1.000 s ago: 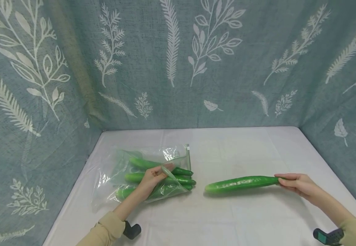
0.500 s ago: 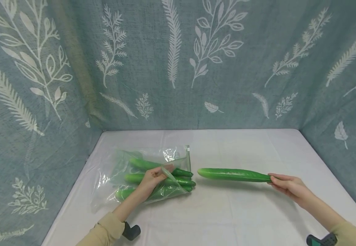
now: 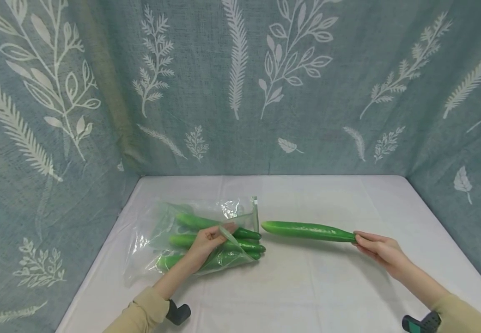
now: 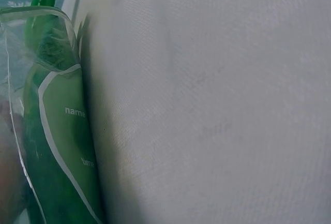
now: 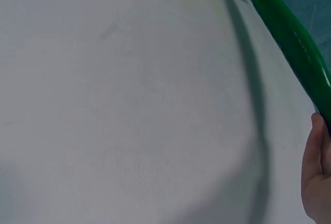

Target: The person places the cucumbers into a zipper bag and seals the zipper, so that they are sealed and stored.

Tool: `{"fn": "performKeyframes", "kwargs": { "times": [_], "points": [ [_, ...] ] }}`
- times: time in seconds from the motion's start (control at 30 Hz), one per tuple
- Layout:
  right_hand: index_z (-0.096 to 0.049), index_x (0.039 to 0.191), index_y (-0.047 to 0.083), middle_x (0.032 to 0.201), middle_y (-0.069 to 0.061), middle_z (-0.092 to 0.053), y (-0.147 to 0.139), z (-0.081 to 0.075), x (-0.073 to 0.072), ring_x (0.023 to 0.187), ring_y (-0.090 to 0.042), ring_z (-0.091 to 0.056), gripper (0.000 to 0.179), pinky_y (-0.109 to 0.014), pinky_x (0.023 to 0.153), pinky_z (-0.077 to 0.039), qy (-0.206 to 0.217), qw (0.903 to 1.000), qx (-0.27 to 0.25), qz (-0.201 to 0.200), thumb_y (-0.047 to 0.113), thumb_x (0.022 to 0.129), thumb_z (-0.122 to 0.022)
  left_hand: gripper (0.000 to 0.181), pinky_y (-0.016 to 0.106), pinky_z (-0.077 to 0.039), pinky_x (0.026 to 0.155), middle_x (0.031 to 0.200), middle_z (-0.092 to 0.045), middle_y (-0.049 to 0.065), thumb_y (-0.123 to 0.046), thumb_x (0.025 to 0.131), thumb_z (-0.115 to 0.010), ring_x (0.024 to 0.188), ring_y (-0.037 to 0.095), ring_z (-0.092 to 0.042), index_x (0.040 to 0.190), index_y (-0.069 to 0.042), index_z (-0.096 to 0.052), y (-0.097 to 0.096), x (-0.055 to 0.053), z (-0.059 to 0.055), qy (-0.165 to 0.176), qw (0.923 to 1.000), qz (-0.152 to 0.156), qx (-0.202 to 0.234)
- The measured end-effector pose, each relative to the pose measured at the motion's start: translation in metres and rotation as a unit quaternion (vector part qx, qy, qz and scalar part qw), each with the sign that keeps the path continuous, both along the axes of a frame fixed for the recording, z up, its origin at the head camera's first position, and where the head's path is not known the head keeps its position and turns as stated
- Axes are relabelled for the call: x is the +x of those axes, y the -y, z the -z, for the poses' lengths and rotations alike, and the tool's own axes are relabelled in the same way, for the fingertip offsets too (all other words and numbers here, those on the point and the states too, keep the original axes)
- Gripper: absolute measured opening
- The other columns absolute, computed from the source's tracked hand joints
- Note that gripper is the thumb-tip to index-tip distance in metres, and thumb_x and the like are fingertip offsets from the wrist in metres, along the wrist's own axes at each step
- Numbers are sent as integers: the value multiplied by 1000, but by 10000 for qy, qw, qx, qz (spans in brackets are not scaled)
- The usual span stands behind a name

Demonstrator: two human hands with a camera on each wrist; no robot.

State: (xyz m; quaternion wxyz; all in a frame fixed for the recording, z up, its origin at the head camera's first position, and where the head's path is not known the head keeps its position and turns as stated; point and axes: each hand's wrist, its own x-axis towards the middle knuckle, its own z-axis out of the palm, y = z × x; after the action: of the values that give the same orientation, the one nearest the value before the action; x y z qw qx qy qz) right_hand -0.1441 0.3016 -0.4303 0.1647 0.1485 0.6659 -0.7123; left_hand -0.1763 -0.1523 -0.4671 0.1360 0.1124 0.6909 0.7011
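Observation:
A clear zip bag (image 3: 144, 249) lies on the left half of the table with several cucumbers (image 3: 182, 240) in it, their stem ends at its mouth. My left hand (image 3: 204, 240) pinches the bag's upper edge and lifts it. In the left wrist view the bag's green label (image 4: 70, 110) shows, while the hand is mostly hidden behind plastic. My right hand (image 3: 381, 252) pinches another cucumber (image 3: 307, 230) by its narrow end. That cucumber is held over the table, its pale tip close to the bag's mouth. The right wrist view shows the cucumber (image 5: 295, 40) above its shadow.
A white cloth (image 3: 307, 296) covers the table. Grey-green curtains (image 3: 248, 138) with a white leaf print hang behind the table and along both sides. Dark devices (image 3: 179, 313) are worn at both wrists.
My right hand has moved left with the cucumber, and its pale tip has risen and swung toward the bag's mouth. The left hand and the bag have stayed put.

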Motion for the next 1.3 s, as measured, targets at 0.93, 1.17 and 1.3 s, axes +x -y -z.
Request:
{"fn": "performKeyframes", "kwargs": {
  "times": [0.93,1.17,1.3],
  "points": [
    [-36,140,-8,120,-4,-61,56,3,-18,84,2,-66,69,-23,90,-54,-120,9994,323,63,18,85,-71,32,42,-34,114,134,-54,14,-15,89,-64,135,28,-42,110,9,-61,-3,3,-3,272,9994,-207,-31],
    [-37,138,-9,140,-24,-46,68,6,-24,84,2,-66,65,-22,91,-54,-224,9992,315,55,14,87,-69,33,44,-33,114,135,-54,15,-19,91,-61,130,23,-49,113,6,-61,0,4,-1,-12,10000,68,-41],
    [-37,138,-10,149,-30,-29,77,7,-26,85,3,-65,62,-23,93,-53,-294,9991,303,-82,13,88,-67,31,44,-32,115,134,-56,9,-20,91,-62,126,12,-52,111,3,-63,1,5,0,-10,10000,48,-40]
  ]
}}
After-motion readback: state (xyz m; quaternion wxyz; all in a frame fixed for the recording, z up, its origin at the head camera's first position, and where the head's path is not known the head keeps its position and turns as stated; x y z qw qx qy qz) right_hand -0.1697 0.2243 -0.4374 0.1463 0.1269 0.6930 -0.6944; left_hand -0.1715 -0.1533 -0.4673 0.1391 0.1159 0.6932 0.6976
